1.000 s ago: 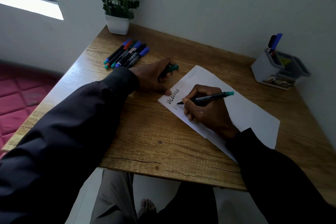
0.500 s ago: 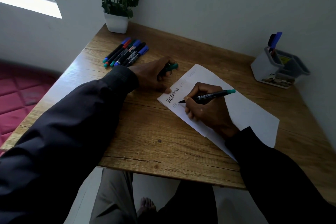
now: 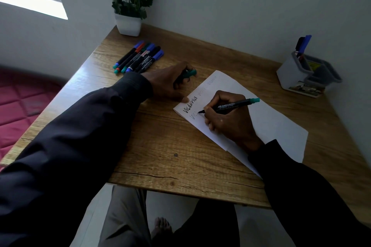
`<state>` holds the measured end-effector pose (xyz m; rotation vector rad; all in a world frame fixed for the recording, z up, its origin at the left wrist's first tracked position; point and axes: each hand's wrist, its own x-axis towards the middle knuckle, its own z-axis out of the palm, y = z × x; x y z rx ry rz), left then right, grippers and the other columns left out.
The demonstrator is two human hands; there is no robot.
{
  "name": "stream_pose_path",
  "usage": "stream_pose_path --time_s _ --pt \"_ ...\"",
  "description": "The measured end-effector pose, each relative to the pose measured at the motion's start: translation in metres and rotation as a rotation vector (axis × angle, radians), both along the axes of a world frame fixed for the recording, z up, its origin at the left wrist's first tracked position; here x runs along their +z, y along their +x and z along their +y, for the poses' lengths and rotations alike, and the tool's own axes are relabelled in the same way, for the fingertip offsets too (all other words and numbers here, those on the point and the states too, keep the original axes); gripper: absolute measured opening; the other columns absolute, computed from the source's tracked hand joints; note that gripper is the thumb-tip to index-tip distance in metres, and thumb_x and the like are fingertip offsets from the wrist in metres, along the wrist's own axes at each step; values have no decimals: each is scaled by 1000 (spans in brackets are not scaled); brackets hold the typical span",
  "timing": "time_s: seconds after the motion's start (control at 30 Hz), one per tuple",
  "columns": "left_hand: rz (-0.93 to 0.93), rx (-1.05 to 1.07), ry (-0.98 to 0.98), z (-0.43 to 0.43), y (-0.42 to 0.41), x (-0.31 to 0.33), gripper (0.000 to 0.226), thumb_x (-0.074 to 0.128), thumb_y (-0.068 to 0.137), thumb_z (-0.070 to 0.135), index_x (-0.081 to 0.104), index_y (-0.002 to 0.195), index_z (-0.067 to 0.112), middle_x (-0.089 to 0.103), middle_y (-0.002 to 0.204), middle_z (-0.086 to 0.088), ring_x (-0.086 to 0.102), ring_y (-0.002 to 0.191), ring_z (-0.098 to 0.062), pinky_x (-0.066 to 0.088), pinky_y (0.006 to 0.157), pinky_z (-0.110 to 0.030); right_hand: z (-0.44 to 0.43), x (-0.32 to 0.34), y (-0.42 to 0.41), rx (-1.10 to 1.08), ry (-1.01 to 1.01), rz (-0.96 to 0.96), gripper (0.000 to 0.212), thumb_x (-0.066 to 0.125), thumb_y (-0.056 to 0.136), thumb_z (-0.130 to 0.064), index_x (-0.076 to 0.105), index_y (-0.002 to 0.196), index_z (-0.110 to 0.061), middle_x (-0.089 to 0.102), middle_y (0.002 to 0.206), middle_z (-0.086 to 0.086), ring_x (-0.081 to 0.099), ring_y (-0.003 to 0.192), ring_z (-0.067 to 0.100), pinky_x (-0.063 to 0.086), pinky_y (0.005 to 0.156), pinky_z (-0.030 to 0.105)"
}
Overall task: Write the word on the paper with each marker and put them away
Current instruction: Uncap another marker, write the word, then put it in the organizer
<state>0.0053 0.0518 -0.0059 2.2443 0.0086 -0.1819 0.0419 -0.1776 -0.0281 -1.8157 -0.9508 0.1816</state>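
Note:
A white paper [image 3: 267, 118] lies on the wooden table, with "Victoria" in black near its left edge and fainter copies beside it. My right hand [image 3: 228, 120] grips a black marker with a green end [image 3: 230, 105], its tip touching the paper under the black word, where pale letters "Vic" show. My left hand [image 3: 168, 84] rests at the paper's top-left corner, thumb on the sheet, fingers closed on a green marker cap [image 3: 188, 74]. Several capped markers [image 3: 138, 58] lie side by side behind my left hand.
A white pot with a plant [image 3: 129, 23] stands at the table's far left corner. A grey pen holder [image 3: 305, 74] with a blue and a black marker in it sits at the far right by the wall. The table's front edge is near my lap.
The marker tip has moved slightly right along the second line as more letters appear. My left hand has stayed on the cap and paper corner.

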Motion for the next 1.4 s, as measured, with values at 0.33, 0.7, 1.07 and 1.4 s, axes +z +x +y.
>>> stream_pose_path --time_s 0.33,0.7,1.07,1.4 --pt "-9 1 -23 0 0 0 61 78 80 13 37 123 29 51 95 6 48 79 -6 45 58 -2 0 0 0 17 18 35 13 69 92 2 64 81 8 68 64 9 65 47 18 48 44 20" --pt "11 4 -7 0 0 0 64 78 80 17 37 128 29 52 97 7 50 80 -5 44 63 -14 0 0 2 -24 11 50 15 69 92 -1 64 80 7 68 63 9 64 45 21 48 41 26" --pt "15 -8 -4 1 0 1 62 78 80 17 37 126 27 52 96 6 50 81 -6 46 61 -12 -1 0 7 -3 -12 29 14 71 93 -3 66 81 4 69 64 5 65 47 21 50 41 26" --pt "10 -16 14 1 0 1 65 78 80 16 38 129 26 52 96 6 50 81 -5 46 63 -13 -1 -1 7 -2 -11 -19 14 71 91 -3 65 80 5 69 64 4 65 47 18 47 44 19"
